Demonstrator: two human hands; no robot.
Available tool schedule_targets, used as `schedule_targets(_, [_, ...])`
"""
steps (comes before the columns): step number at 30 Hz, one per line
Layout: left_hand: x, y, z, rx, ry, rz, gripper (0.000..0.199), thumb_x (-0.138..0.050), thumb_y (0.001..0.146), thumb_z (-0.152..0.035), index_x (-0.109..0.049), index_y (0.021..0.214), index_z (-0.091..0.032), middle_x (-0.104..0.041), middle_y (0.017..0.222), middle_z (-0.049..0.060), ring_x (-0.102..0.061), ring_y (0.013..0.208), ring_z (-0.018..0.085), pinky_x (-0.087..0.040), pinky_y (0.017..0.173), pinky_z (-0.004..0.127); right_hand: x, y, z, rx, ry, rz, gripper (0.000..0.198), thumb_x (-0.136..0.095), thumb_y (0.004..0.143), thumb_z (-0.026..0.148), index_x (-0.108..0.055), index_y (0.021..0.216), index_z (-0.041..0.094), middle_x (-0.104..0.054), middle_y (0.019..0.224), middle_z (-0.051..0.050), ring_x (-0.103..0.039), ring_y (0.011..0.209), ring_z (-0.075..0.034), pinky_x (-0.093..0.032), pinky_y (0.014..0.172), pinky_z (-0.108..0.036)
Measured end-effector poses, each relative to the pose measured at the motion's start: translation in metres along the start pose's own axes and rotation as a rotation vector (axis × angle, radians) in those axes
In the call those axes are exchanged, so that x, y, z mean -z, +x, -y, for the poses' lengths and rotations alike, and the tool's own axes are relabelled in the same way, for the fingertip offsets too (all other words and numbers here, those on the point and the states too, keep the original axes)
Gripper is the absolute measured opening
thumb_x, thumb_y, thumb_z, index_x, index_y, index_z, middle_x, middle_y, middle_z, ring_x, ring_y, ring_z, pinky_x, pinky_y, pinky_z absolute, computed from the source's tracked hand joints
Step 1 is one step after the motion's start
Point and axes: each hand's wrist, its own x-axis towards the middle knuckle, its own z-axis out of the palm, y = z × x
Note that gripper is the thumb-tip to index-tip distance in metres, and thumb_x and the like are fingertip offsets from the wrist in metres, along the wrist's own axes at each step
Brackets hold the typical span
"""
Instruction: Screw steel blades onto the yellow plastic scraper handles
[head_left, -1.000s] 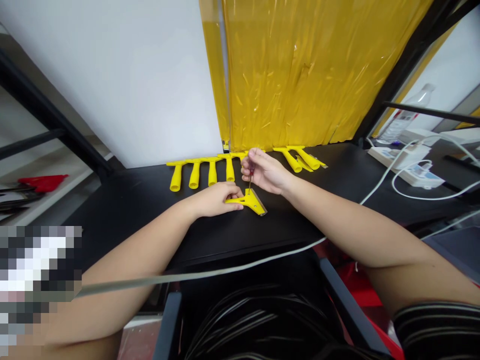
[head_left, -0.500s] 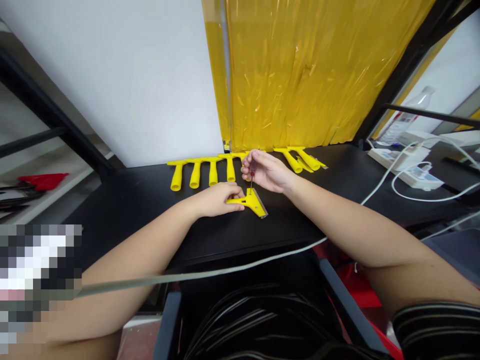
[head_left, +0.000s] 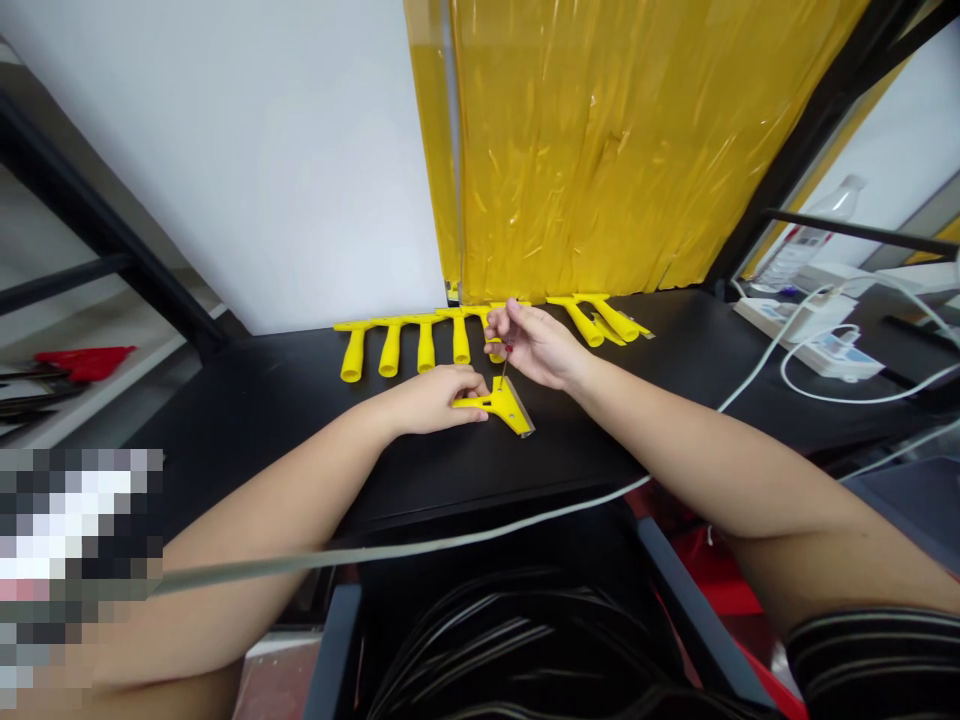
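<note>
A yellow scraper (head_left: 511, 409) with a metal blade along its wide end lies on the black tabletop. My left hand (head_left: 439, 398) is closed around its handle and presses it to the table. In my right hand (head_left: 541, 345) is a screwdriver (head_left: 503, 370) with a red handle, mostly hidden by the fingers. Its thin shaft points down, and the tip meets the scraper's head near one of the screw spots. Behind my hands stands a row of yellow scraper handles (head_left: 389, 348), with their hollow ends toward me.
More yellow scrapers (head_left: 611, 318) lie at the back right by the yellow-wrapped panel (head_left: 600, 150). A white power strip (head_left: 814, 340) and a plastic bottle (head_left: 817, 235) are on the right. A white cable (head_left: 480, 538) crosses in front of the table edge.
The fingers of my right hand have shifted on the screwdriver handle, and the screwdriver leans slightly more. My left hand and the scraper stay in place.
</note>
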Motion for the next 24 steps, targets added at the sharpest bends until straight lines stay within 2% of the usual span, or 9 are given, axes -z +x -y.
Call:
schedule_targets(2, [0.000,0.000,0.000,0.003,0.003,-0.003,0.037,-0.069,0.091,-0.051,-0.071,0.108,-0.018,-0.069,0.103,0.007,-0.062,0.085,0.020,-0.047,0.077,0.032,0.001,0.000,0.002,-0.059,-0.012,0.015,0.038,-0.076,0.093,0.053,-0.062,0.079,0.021,-0.053,0.072,0.003,-0.052,0.069,-0.012,-0.055,0.071,-0.029])
schedule_targets(4, [0.000,0.000,0.000,0.004,-0.001,-0.005,0.037,-0.069,0.091,-0.051,-0.071,0.108,-0.018,-0.069,0.105,0.008,-0.062,0.086,0.020,-0.047,0.077,0.032,-0.001,-0.001,0.005,-0.126,-0.001,0.055,0.038,-0.071,0.096,0.057,-0.065,0.085,0.021,-0.041,0.060,0.008,-0.040,0.055,-0.011,-0.053,0.067,-0.029])
schedule_targets(7, [0.000,0.000,0.001,-0.001,-0.007,0.000,0.036,-0.069,0.091,-0.051,-0.071,0.106,-0.018,-0.070,0.105,0.008,-0.063,0.087,0.021,-0.047,0.078,0.032,-0.005,-0.004,0.005,-0.121,0.036,0.088,0.036,-0.066,0.099,0.059,-0.063,0.095,0.024,-0.027,0.053,0.012,-0.023,0.046,-0.010,-0.048,0.061,-0.027])
schedule_targets(9, [-0.001,0.000,0.001,0.003,-0.007,0.002,0.037,-0.070,0.091,-0.052,-0.071,0.107,-0.018,-0.069,0.104,0.008,-0.062,0.085,0.020,-0.047,0.077,0.032,-0.007,-0.005,0.004,-0.079,0.061,0.069,0.034,-0.072,0.096,0.056,-0.057,0.094,0.026,-0.031,0.055,0.012,-0.027,0.048,-0.009,-0.046,0.060,-0.025])
schedule_targets(12, [0.000,0.000,0.001,0.009,-0.006,0.001,0.039,-0.069,0.091,-0.051,-0.071,0.109,-0.017,-0.069,0.104,0.008,-0.062,0.084,0.020,-0.047,0.077,0.032,-0.007,-0.003,0.002,-0.032,0.066,0.004,0.041,-0.083,0.089,0.046,-0.048,0.085,0.024,-0.051,0.070,0.008,-0.047,0.061,-0.010,-0.048,0.063,-0.025])
schedule_targets(15, [0.000,-0.001,0.001,-0.001,-0.009,0.002,0.038,-0.069,0.091,-0.051,-0.071,0.109,-0.018,-0.069,0.105,0.008,-0.062,0.085,0.020,-0.047,0.078,0.032,-0.006,0.001,0.005,-0.031,0.003,-0.055,0.038,-0.082,0.090,0.044,-0.052,0.082,0.023,-0.059,0.080,0.003,-0.057,0.073,-0.012,-0.051,0.067,-0.026])
schedule_targets(17, [0.000,-0.001,0.001,-0.006,-0.010,-0.001,0.038,-0.070,0.091,-0.052,-0.071,0.108,-0.018,-0.069,0.103,0.007,-0.062,0.085,0.020,-0.047,0.078,0.032,-0.006,0.001,0.007,-0.063,-0.040,-0.031,0.036,-0.077,0.094,0.048,-0.054,0.083,0.022,-0.053,0.070,0.005,-0.052,0.064,-0.012,-0.051,0.067,-0.028])
schedule_targets(21, [-0.001,0.001,0.000,-0.008,-0.011,-0.009,0.037,-0.071,0.091,-0.051,-0.071,0.107,-0.018,-0.068,0.100,0.007,-0.061,0.083,0.020,-0.047,0.077,0.032,-0.012,-0.005,0.007,-0.092,-0.033,0.003,0.033,-0.066,0.100,0.055,-0.055,0.092,0.025,-0.030,0.056,0.012,-0.027,0.048,-0.009,-0.045,0.059,-0.026])
schedule_targets(24, [-0.002,0.002,-0.003,-0.005,-0.010,-0.011,0.034,-0.071,0.090,-0.049,-0.071,0.104,-0.018,-0.068,0.098,0.006,-0.060,0.080,0.019,-0.046,0.075,0.031,-0.016,-0.008,0.005,-0.056,-0.010,0.005,0.033,-0.073,0.097,0.048,-0.049,0.092,0.026,-0.039,0.063,0.010,-0.035,0.054,-0.010,-0.044,0.061,-0.025])
